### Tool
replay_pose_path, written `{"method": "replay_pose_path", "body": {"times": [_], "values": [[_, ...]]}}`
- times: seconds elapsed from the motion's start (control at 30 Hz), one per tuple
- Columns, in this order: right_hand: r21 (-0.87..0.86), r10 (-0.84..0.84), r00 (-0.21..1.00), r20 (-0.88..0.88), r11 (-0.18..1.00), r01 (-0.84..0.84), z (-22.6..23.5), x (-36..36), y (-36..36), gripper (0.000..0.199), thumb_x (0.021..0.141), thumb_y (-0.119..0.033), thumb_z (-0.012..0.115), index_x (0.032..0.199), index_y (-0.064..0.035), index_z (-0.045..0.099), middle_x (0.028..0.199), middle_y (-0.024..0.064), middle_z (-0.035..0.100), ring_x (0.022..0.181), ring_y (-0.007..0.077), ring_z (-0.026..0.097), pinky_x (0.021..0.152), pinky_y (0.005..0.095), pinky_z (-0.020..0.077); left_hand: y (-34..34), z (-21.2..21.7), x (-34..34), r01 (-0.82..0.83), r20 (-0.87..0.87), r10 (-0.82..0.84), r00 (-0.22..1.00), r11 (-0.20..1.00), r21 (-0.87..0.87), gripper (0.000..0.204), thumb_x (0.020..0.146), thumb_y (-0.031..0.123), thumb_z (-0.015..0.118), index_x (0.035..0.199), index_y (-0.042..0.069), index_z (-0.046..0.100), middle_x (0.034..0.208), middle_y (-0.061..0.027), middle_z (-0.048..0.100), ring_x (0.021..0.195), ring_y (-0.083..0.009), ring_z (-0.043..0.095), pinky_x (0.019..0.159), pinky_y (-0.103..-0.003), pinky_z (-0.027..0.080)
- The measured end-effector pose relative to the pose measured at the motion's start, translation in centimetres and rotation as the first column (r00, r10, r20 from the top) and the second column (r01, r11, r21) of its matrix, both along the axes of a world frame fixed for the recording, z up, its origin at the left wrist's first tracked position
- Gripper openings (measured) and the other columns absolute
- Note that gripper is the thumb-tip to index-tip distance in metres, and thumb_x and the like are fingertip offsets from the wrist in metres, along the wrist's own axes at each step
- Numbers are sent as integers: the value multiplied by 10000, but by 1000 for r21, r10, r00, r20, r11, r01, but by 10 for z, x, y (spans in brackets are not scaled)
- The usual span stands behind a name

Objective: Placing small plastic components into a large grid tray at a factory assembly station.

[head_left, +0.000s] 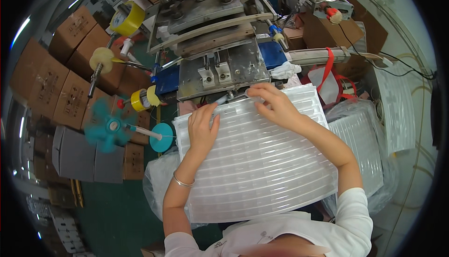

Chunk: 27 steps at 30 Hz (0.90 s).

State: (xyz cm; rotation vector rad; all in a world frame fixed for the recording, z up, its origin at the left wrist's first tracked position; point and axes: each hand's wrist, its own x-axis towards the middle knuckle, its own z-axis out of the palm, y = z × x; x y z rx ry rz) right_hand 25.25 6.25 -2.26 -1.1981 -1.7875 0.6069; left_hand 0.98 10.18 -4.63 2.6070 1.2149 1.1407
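A wide translucent plastic tray [262,163] with many parallel ribs lies in front of my body, below the machine's metal plate [191,81]. My left hand [202,127] rests at its far left part, fingers curled. A small pale tube [221,100] sticks out from those fingertips toward the machine's front edge. My right hand [277,107] is over the tray's far edge, its fingers bent round toward the thumb. At its fingertips is a small clear piece [248,93], too small to make out. Two metal blocks [214,74] stand on the plate just beyond my hands.
At the left stand a teal fan [112,126] and stacked cardboard boxes [42,79]. Yellow tape rolls [128,19] hang beside the press. A white cloth [286,70] and red straps [326,70] lie to the right. More ribbed trays [358,147] in plastic wrap stand beyond my right arm.
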Motion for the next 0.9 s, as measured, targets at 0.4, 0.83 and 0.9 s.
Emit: {"method": "replay_pose_path", "body": {"times": [0.4, 0.83, 0.9], "values": [[227, -199, 980, -26, 953, 199, 17, 21, 15, 276, 827, -44, 651, 1098, -17, 609, 1042, 86, 640, 823, 158, 625, 672, 243, 527, 52, 45, 66, -243, 124, 213, 969, 909, 339, 342, 812, 252, 661, 1130, 132, 625, 1045, -86, 570, 1032, -256, 480, 884, -428, 332], [606, -466, 846, 259, 761, 234, 45, -10, 94, 209, 810, -115, 642, 1015, -78, 616, 942, 86, 641, 807, 282, 630, 661, 351, 517, 21, 26, 60, 30, 23, -39, 999, 951, 309, 316, 716, 96, 703, 1014, 81, 598, 883, -52, 554, 816, -246, 518, 764, -375, 361], [654, -562, 771, 298, 709, 264, 41, -13, 112, 182, 762, -133, 653, 942, -110, 635, 780, 59, 612, 734, 262, 612, 634, 382, 505, 18, 24, 59, 65, -3, -66, 998, 970, 233, 303, 717, 85, 698, 1005, 78, 601, 869, -53, 546, 806, -244, 514, 752, -373, 362]]}}
